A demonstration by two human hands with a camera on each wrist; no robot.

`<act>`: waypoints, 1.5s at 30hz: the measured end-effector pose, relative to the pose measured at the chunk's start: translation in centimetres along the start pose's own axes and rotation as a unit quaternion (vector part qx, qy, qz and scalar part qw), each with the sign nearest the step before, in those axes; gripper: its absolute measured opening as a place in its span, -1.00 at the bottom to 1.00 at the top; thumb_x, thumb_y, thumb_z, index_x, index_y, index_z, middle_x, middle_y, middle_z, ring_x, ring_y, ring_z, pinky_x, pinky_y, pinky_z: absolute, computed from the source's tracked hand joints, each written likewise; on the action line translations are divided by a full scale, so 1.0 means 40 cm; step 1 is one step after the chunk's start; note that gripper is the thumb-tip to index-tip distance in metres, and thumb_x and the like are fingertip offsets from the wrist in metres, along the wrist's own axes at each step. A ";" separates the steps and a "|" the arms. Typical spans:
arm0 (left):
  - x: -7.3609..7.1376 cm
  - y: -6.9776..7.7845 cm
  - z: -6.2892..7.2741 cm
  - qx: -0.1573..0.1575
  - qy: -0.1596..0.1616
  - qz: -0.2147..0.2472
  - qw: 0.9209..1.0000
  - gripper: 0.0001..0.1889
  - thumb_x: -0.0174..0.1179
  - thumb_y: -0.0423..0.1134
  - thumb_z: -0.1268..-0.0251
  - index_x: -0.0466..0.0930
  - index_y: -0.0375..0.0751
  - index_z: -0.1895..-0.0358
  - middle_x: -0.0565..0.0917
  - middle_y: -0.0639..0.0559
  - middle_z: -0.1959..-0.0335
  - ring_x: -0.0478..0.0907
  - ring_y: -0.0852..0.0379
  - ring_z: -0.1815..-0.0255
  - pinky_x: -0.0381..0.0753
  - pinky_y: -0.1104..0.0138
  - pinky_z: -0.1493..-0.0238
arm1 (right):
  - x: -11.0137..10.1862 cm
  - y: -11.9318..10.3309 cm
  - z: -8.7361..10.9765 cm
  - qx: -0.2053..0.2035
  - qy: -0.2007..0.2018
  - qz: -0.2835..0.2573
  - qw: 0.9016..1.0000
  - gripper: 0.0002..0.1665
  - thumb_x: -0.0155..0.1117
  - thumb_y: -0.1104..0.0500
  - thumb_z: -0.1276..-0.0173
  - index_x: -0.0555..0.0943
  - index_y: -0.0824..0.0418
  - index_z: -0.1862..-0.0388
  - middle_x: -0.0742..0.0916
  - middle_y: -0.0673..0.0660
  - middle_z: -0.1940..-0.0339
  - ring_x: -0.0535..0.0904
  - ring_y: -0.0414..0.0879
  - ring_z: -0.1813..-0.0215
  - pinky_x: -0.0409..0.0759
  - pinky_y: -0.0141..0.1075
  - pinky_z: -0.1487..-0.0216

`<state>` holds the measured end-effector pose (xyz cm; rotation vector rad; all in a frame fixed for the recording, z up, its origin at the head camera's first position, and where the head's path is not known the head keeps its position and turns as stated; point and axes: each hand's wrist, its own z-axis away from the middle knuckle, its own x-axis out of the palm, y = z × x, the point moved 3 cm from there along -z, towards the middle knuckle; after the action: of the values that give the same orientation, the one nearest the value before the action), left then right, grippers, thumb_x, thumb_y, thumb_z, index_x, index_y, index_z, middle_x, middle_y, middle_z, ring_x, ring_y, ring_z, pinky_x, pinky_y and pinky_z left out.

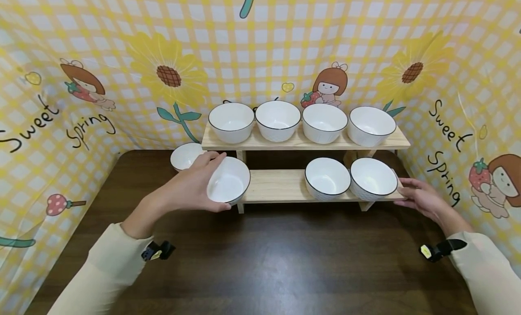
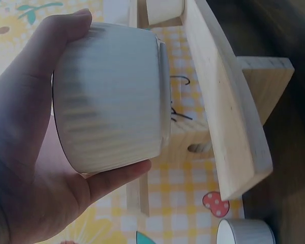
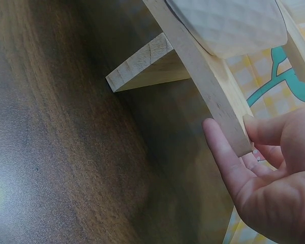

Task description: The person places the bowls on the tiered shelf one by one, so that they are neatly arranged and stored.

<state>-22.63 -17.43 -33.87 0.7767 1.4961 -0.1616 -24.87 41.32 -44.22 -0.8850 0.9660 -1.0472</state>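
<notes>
My left hand [image 1: 194, 181] grips a white ribbed bowl [image 2: 109, 99] with a dark rim, thumb and fingers on opposite sides. In the left wrist view that bowl's base is apart from the lower board. At the other end, my right hand [image 1: 421, 198] pinches the lower board's right end, with fingers [image 3: 221, 150] around its edge. This board belongs to a two-tier wooden shelf [image 1: 277, 184]. On its lower tier stand a white bowl [image 1: 327, 177] and, nearest my right hand, a diamond-textured bowl [image 1: 373, 176].
Several white bowls, among them a left-end bowl [image 1: 231, 121], line the upper tier [image 1: 305, 144]. Another bowl [image 1: 186, 156] sits on the dark table [image 1: 277, 260], left of the shelf and partly behind my left hand. Yellow checked cloth [image 1: 252, 44] hangs behind and at both sides.
</notes>
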 end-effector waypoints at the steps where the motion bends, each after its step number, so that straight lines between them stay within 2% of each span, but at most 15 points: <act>1: 0.003 0.004 -0.005 0.002 -0.001 -0.001 1.000 0.31 0.53 0.34 0.16 0.08 -0.35 -0.59 0.24 -0.20 -0.44 0.33 -0.12 -0.35 0.56 -0.05 -0.14 | 0.000 -0.001 0.000 0.000 0.001 0.000 1.000 -0.25 -0.08 0.29 -0.65 -0.18 0.62 -0.54 0.54 0.07 0.03 0.68 -0.25 0.14 0.69 -0.26 0.01; 9: 0.028 0.037 -0.052 0.016 -0.015 -0.005 1.000 0.36 0.55 0.34 0.21 0.03 -0.31 -0.61 0.22 -0.21 -0.47 0.32 -0.11 -0.36 0.56 -0.02 -0.16 | 0.001 -0.002 0.001 0.006 0.003 0.003 1.000 -0.24 -0.08 0.29 -0.66 -0.19 0.61 -0.55 0.50 0.15 -0.03 0.68 -0.26 0.14 0.69 -0.25 0.00; 17: 0.064 0.051 -0.093 0.021 -0.029 0.009 0.999 0.34 0.53 0.32 0.17 0.00 -0.27 -0.63 0.17 -0.19 -0.50 0.31 -0.10 -0.35 0.59 0.01 -0.12 | 0.002 -0.003 -0.001 0.007 0.003 0.001 1.000 -0.25 -0.09 0.29 -0.66 -0.18 0.60 -0.56 0.49 0.17 -0.06 0.67 -0.25 0.13 0.69 -0.24 -0.01; 24: 0.097 0.063 -0.124 0.023 -0.038 -0.004 0.999 0.31 0.50 0.35 0.13 0.01 -0.24 -0.63 0.17 -0.18 -0.50 0.27 -0.09 -0.40 0.59 -0.11 -0.03 | 0.003 -0.004 0.001 0.002 0.002 -0.018 1.000 -0.27 -0.05 0.32 -0.63 -0.13 0.61 -0.53 0.48 0.16 -0.03 0.68 -0.24 0.14 0.69 -0.23 0.00; 31: 0.127 0.080 -0.160 0.039 -0.036 0.002 0.999 0.32 0.50 0.34 0.12 0.00 -0.29 -0.63 0.18 -0.23 -0.50 0.37 -0.13 -0.32 0.63 -0.01 -0.05 | -0.001 0.001 -0.002 0.002 0.003 -0.015 1.000 -0.26 -0.05 0.31 -0.64 -0.13 0.61 -0.54 0.43 0.26 -0.10 0.68 -0.24 0.14 0.69 -0.24 0.00; 38: 0.161 0.087 -0.190 0.036 -0.038 -0.003 0.999 0.33 0.46 0.39 0.12 -0.01 -0.28 -0.63 0.18 -0.19 -0.50 0.29 -0.08 -0.39 0.62 -0.02 -0.04 | 0.000 0.004 -0.002 0.001 0.003 -0.017 1.000 -0.26 -0.04 0.31 -0.64 -0.13 0.61 -0.54 0.46 0.19 -0.07 0.68 -0.23 0.14 0.69 -0.24 0.01; 45: 0.187 0.098 -0.213 0.039 -0.037 0.003 0.999 0.34 0.46 0.39 0.13 -0.02 -0.30 -0.63 0.19 -0.18 -0.50 0.20 -0.05 -0.44 0.59 0.02 -0.12 | 0.001 0.003 0.001 0.000 0.002 -0.015 1.000 -0.26 -0.03 0.31 -0.63 -0.12 0.61 -0.54 0.48 0.14 -0.03 0.68 -0.23 0.14 0.69 -0.25 0.01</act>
<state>-26.69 -7.11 -38.41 0.8282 1.4247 -0.2431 -24.80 41.32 -44.32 -0.9001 0.9580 -1.0757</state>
